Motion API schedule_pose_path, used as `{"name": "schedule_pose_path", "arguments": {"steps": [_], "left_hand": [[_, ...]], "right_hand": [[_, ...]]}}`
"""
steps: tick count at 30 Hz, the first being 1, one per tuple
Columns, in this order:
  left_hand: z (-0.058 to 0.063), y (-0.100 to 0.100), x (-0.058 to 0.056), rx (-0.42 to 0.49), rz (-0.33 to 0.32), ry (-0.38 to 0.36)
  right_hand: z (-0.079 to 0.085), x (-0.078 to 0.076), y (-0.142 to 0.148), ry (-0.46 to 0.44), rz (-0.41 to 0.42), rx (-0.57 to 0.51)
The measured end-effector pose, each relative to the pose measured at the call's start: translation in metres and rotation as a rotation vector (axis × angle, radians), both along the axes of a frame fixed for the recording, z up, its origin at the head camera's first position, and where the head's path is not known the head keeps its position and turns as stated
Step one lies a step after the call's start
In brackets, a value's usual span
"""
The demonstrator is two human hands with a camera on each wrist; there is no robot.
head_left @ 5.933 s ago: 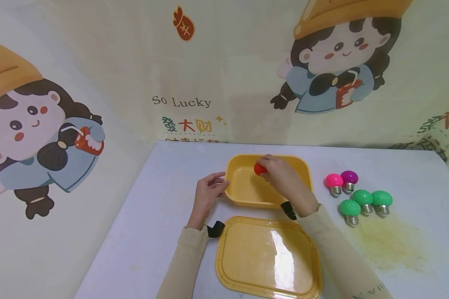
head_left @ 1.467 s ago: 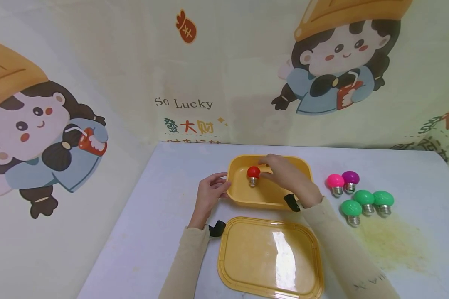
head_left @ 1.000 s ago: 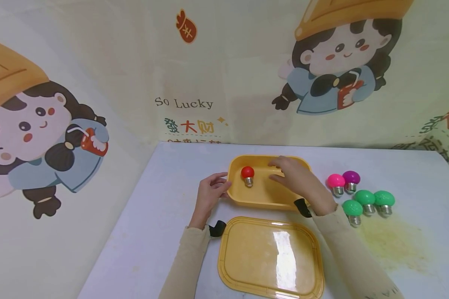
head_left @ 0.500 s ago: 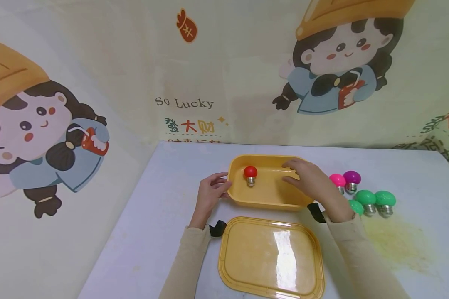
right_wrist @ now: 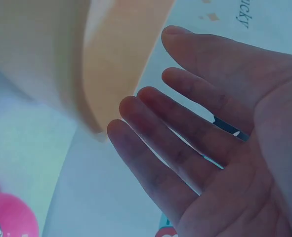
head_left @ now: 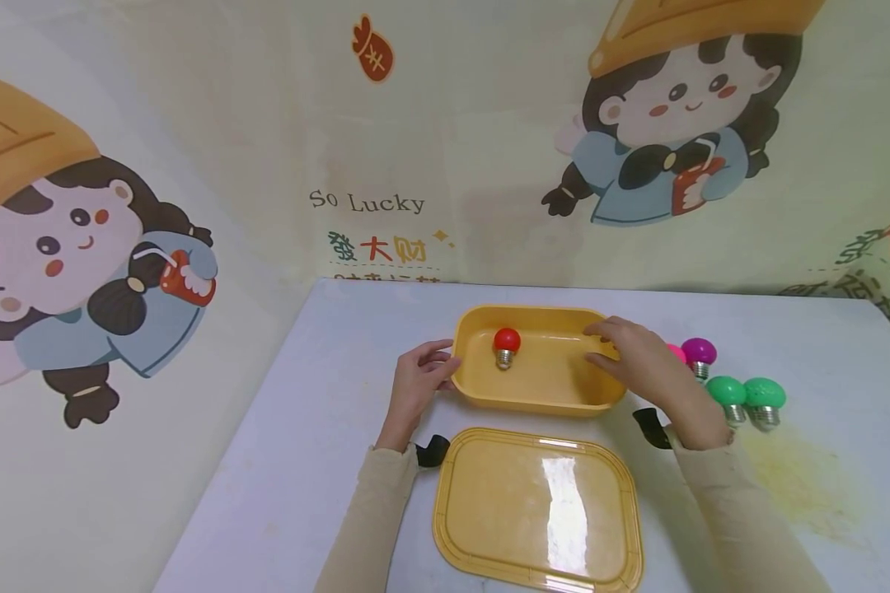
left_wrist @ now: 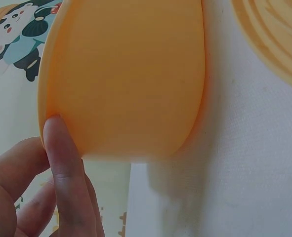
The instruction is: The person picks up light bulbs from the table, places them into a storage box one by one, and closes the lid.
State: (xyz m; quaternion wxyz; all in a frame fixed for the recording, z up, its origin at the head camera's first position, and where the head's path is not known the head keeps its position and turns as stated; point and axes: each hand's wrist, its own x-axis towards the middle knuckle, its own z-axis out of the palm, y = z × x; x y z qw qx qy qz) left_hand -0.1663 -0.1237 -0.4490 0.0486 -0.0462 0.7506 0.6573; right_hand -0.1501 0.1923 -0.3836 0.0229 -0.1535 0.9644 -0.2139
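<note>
The plastic tub [head_left: 545,379] is plain orange-yellow; the lid [head_left: 497,511] is amber with white glare. There is a red light bulb [head_left: 507,339] with a silver screw base, a hot-pink bulb [right_wrist: 16,215], a purple bulb [head_left: 699,351] and two green bulbs [head_left: 726,390]. Sleeves [head_left: 363,519] are beige, the tabletop [head_left: 282,486] white with a yellow stain [head_left: 812,473], the cream backdrop [head_left: 482,107] printed with blue-clad, orange-hatted cartoon figures [head_left: 667,156].

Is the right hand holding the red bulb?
No, the red bulb lies inside the yellow container, apart from the right hand.

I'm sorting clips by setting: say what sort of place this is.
Probably an indoor tabletop recording corner: a white table, a cartoon-printed backdrop behind it, and a yellow box holding a red bulb.
</note>
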Motion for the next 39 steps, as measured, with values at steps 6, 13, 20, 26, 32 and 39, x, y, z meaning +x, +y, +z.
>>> {"name": "schedule_pose_path", "arguments": {"steps": [6,13,20,26,32,39], "left_hand": [[-0.001,-0.001,0.0,0.003,-0.004,0.011],[-0.001,-0.001,0.0,0.005,-0.011,0.024],[-0.001,-0.001,-0.001,-0.002,-0.005,0.005],[-0.002,-0.001,-0.001,-0.005,0.001,-0.002],[-0.002,-0.001,0.0,0.016,-0.01,0.018],[-0.002,-0.001,0.0,0.033,-0.027,0.032]], "right_hand": [[0.001,0.005,0.009,0.034,0.003,0.014],[-0.004,0.007,0.022,0.046,-0.02,0.019],[-0.007,0.009,0.034,0.031,-0.057,0.03],[-0.008,0.009,0.042,-0.029,-0.112,0.055],[-0.012,0.012,0.056,0.029,-0.096,0.041],[-0.019,0.013,0.07,0.008,-0.098,0.033]]}}
